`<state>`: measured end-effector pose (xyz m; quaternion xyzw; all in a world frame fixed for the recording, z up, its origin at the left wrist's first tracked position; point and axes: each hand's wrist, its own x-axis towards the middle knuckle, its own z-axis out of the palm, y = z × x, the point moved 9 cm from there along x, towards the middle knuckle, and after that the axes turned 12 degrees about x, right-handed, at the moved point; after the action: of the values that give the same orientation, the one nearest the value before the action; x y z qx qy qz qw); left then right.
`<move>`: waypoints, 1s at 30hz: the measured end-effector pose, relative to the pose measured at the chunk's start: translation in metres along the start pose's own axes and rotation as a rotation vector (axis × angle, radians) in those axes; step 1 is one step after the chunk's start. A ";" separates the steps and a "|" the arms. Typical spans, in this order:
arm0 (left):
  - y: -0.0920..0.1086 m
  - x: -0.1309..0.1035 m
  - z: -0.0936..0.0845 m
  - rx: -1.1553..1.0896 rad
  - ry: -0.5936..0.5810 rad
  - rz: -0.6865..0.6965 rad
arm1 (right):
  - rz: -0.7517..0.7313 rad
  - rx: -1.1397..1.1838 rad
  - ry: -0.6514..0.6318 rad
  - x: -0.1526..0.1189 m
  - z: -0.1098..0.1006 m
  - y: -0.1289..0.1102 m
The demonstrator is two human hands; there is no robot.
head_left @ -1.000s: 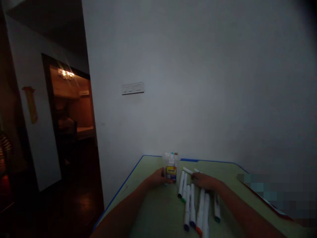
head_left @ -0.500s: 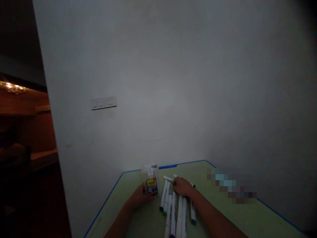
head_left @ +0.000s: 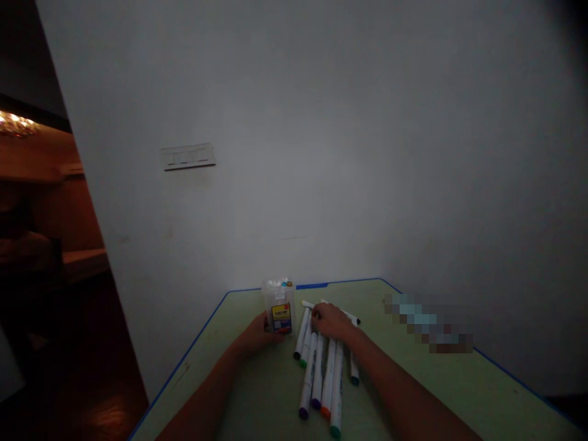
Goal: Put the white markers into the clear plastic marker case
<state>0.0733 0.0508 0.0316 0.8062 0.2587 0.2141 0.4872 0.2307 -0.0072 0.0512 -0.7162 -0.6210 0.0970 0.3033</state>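
Note:
My left hand (head_left: 261,335) is wrapped round a clear plastic marker case (head_left: 280,294) with a yellow and dark label, held upright at the table's far part. A few small coloured tips show near its top. To its right lie several white markers (head_left: 316,373), side by side, with black, green, purple and orange ends towards me. Over their far ends is my right hand (head_left: 331,321), its fingers curled down and closed on a marker; the fingertips are partly hidden. Two more markers lie crosswise beyond it, partly covered by the hand.
The pale green table (head_left: 257,392) has a blue edge and stands against a grey wall (head_left: 321,153). A pixelated patch (head_left: 427,324) covers something at the table's right. A small plate (head_left: 188,157) is fixed on the wall. To the left a dim room opens.
The view has tipped down, so more of the table and the markers' near ends show. My right hand has shifted slightly left over the markers. My left hand still holds the case.

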 end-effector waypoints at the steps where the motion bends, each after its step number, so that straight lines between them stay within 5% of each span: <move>1: 0.000 0.000 0.000 0.010 0.003 -0.001 | 0.002 -0.002 -0.007 0.000 0.000 0.000; 15: 0.005 0.000 -0.003 0.125 0.021 -0.034 | 0.035 -0.075 0.068 -0.002 -0.010 -0.001; 20: 0.007 -0.003 -0.002 0.134 0.028 -0.056 | 0.060 -0.116 0.166 -0.001 -0.026 0.016; 30: 0.006 -0.003 0.000 0.075 0.034 -0.056 | 0.127 -0.125 0.109 0.003 -0.020 0.041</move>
<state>0.0719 0.0469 0.0367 0.8126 0.2970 0.2042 0.4581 0.2760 -0.0124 0.0451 -0.7758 -0.5619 0.0379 0.2845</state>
